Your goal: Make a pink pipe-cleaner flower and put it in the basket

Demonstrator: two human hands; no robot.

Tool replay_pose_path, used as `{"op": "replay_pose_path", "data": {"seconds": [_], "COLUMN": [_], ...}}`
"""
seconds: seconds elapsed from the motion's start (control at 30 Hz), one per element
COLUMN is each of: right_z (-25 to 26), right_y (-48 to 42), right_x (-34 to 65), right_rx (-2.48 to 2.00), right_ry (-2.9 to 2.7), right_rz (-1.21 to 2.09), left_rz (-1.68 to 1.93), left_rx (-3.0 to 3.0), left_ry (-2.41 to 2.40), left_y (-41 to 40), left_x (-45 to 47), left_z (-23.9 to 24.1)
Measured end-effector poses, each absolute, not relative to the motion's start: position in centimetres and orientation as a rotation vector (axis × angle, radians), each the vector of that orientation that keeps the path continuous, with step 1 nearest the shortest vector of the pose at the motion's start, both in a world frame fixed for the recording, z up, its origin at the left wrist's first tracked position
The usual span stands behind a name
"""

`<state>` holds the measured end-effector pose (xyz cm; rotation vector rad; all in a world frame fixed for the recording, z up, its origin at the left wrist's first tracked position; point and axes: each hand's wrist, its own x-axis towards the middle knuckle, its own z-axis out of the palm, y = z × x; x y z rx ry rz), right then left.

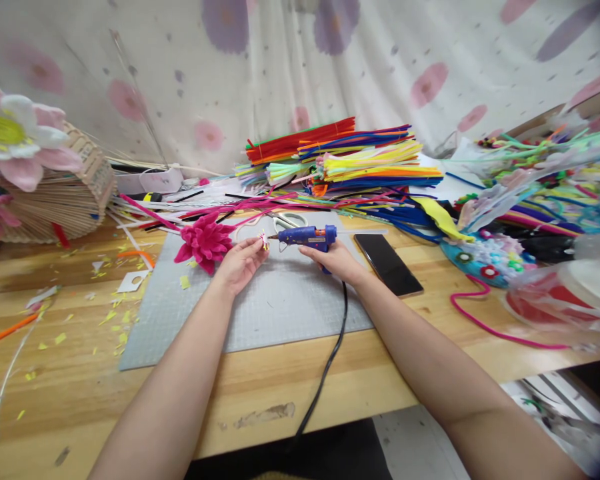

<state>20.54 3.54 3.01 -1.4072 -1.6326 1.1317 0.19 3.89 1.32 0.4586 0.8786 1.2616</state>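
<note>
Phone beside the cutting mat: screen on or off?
Off, it seems: the phone lies flat, face up, by the right hand, its screen plain black with nothing lit.

Bright, even lighting with soft, faint shadows. Centre sharp. Wide-angle distortion bends the bench (pixel 55 373) edge; right and left margins are blurred and stretched.

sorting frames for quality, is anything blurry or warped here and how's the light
Head view: sharp at the centre, on the blue glue gun in the right hand and the small pink-and-white piece pinched by the left hand; the edges smear, as on the white-and-pink flower at left; the wide lens bows the wooden table; light is soft and even, shadows faint.
</note>
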Motion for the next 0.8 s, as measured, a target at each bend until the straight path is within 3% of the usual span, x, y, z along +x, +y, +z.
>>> {"op": "replay_pose_path", "data": {"seconds": [0.8], "right_z": [3.02], "right_y": [3.34], "right_x": [20.48], "right_rx": [-1.368], "right_ry": [-1.675], "right_rz": [1.135], "left_rz": [1.259], "left_rx": [0.491], "left_ry": [0.889], "left_y": [3.88], "left_x": [0.28], "left_z": [1.25]}}
